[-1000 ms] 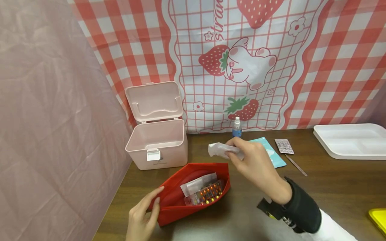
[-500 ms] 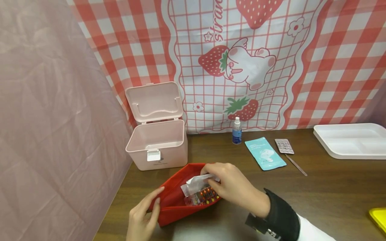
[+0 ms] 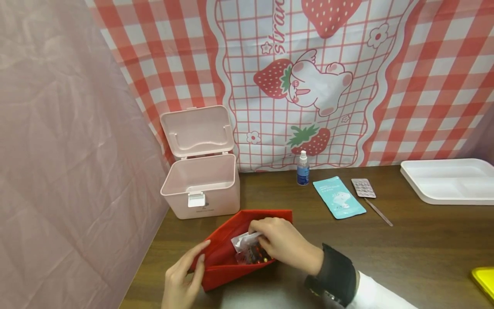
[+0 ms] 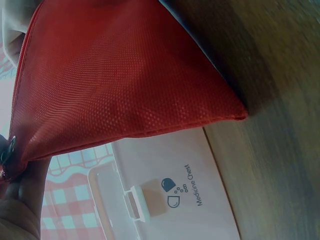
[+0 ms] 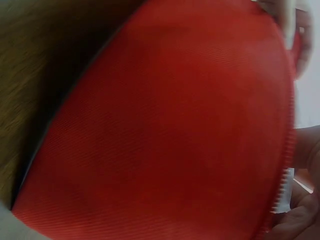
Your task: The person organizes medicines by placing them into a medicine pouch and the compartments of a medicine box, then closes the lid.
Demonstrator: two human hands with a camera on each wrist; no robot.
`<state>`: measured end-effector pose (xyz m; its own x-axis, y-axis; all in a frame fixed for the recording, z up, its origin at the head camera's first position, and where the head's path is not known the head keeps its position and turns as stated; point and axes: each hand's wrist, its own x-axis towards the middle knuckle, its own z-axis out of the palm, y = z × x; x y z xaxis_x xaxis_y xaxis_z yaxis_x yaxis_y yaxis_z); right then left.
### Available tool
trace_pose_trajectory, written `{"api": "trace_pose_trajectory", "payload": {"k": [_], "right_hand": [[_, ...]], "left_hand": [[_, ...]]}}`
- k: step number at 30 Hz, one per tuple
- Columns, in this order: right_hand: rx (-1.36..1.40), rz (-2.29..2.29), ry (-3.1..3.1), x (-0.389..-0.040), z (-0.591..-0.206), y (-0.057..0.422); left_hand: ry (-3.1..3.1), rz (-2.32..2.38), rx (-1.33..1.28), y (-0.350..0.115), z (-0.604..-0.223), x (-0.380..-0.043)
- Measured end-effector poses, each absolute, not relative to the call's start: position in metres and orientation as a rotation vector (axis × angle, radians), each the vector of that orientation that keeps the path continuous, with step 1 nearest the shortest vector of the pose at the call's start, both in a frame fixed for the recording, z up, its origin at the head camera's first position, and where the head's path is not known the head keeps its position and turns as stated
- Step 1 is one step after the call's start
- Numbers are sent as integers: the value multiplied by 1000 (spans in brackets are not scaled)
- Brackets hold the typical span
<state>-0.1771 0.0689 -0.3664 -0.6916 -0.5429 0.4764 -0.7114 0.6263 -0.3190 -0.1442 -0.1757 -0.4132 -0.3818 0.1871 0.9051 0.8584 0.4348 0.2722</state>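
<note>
Packing, apparently: the left hand (image 3: 183, 272) grips the red zippered pouch (image 3: 221, 275); inside, the right hand (image 3: 287, 244) pinches a plastic packet (image 3: 250, 237), next calling for release.

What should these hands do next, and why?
Probably the right hand should let go of the whitish packet: its fingers are down inside the open red pouch, whose edge the left hand grips.

Right hand (image 3: 283, 242) hides part of white packet (image 3: 242, 242) and pill pack (image 3: 254, 256) inside red pouch (image 3: 224, 278); white tray (image 3: 455, 201), yellow object (image 3: 484, 278) cut off at head view's right edge.
</note>
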Motion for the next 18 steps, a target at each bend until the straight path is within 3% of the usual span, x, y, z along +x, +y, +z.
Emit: {"api": "trace_pose_trajectory", "payload": {"k": [18], "right_hand": [[1088, 495, -2721, -184, -374, 65]], "left_hand": [[-1818, -981, -910, -176, -415, -145]]}}
